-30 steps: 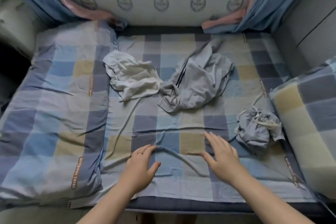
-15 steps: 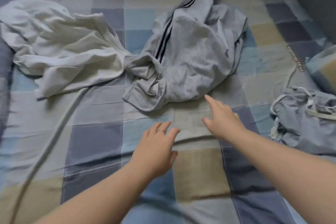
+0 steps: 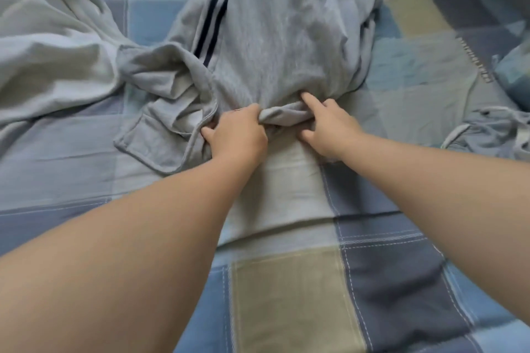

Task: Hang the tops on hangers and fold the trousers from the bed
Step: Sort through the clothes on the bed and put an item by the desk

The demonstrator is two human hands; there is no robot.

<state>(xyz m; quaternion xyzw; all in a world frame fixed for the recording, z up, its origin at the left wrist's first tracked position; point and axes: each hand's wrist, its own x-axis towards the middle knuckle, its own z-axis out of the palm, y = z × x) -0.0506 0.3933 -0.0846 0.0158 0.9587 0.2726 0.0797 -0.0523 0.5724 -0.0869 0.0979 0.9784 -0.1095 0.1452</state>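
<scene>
The grey garment [image 3: 275, 46] with dark side stripes lies crumpled in the middle of the bed [image 3: 289, 289], its near hem rolled into a thick fold right where both hands meet it. The left hand [image 3: 238, 132] grips that fold, its fingers [image 3: 249, 110] curled over the bunched cloth. The right hand [image 3: 329, 126], just beside it, pinches the same roll between a straight forefinger [image 3: 308, 100] laid on top and a thumb [image 3: 308, 135] below; its other fingers are hidden behind the hand, so how they lie cannot be told. A pocket-like flap [image 3: 149, 146] spills out to the left of the hands. Whether this piece is a top or trousers is not clear from the heap, though the stripes suggest trousers. The step in hand looks like the first pick-up: taking the hem so the piece can be lifted and shaken open. Next, the hands likely need to slide apart along the hem to find its two corners, then lift clear so the cloth hangs flat and shows its shape, which decides hanger or fold. Further out, a white top [image 3: 48, 46] lies touching the grey heap on the left, so a careless pull could drag it along. A drawstring piece [image 3: 487, 135] sits well apart at the right edge, untouched.
</scene>
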